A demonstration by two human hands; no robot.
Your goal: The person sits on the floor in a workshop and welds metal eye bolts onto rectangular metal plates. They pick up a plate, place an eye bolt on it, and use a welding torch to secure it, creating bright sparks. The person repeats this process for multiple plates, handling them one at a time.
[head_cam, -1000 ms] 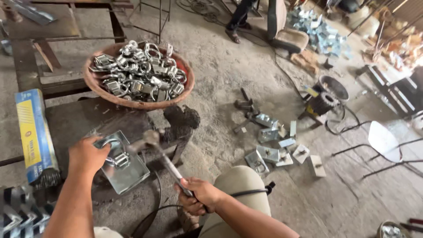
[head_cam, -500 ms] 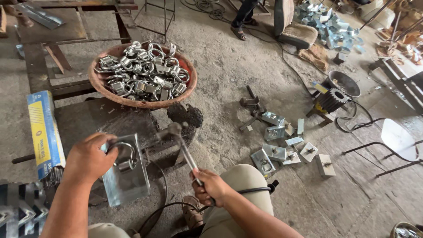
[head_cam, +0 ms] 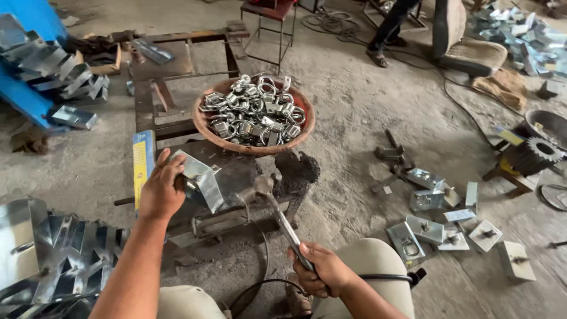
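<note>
My left hand (head_cam: 160,190) grips a shiny bent sheet-metal bracket (head_cam: 201,177) and tilts it up on edge over a dark steel work block (head_cam: 242,177). My right hand (head_cam: 319,269) is closed round the handle of a hammer (head_cam: 269,198); the hammer head hovers just above the block, right of the bracket. Behind the block stands a round reddish basin (head_cam: 207,127) heaped with shiny metal rings and shackles (head_cam: 254,112).
Finished brackets (head_cam: 449,218) lie scattered on the concrete floor to the right. Stacked sheet-metal parts (head_cam: 53,254) sit at my lower left, more (head_cam: 53,71) at the upper left. A blue-yellow box (head_cam: 142,159) lies beside the block. Another person's legs (head_cam: 390,29) stand at the back. A gear (head_cam: 534,153) sits far right.
My left hand has lifted the bracket from lying flat on the block to standing tilted on edge. The hammer stays low near the block. The camera has shifted left.
</note>
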